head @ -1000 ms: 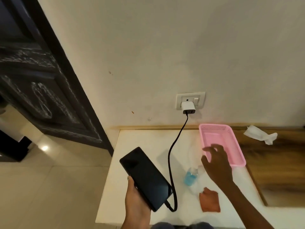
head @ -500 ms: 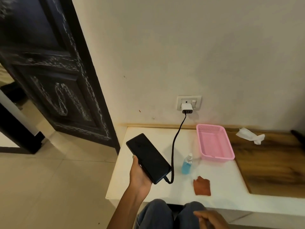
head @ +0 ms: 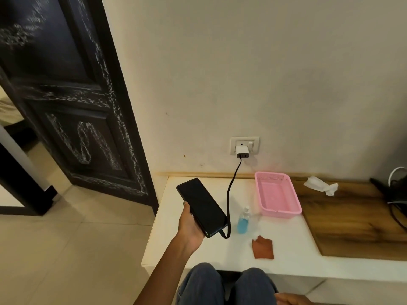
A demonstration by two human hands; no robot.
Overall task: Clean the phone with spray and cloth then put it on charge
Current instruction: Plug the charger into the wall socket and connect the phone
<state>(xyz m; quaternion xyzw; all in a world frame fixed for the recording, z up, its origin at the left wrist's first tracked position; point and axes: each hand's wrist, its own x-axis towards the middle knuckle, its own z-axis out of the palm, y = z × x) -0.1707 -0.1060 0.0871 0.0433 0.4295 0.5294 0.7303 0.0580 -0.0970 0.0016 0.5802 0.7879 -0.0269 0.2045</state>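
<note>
My left hand (head: 191, 227) holds a black phone (head: 201, 206) from below, screen up, over the left part of the white table (head: 293, 243). A black cable (head: 230, 194) is plugged into the phone's near end and runs up to a white charger (head: 241, 152) in the wall socket. A small spray bottle (head: 243, 221) with blue liquid stands just right of the cable. A rust-brown cloth (head: 263, 247) lies flat near the table's front. Only a sliver of my right hand (head: 290, 300) shows at the bottom edge, by my knee; its fingers are out of frame.
An empty pink basket (head: 278, 195) sits behind the bottle. A crumpled white tissue (head: 320, 185) lies on the wooden surface (head: 352, 221) to the right, with dark cables (head: 396, 194) at the far right. A black carved door (head: 72, 111) stands open on the left.
My right hand has pulled back from beside the basket down to my lap. The view has drawn back from the table; my left hand keeps hold of the plugged-in phone.
</note>
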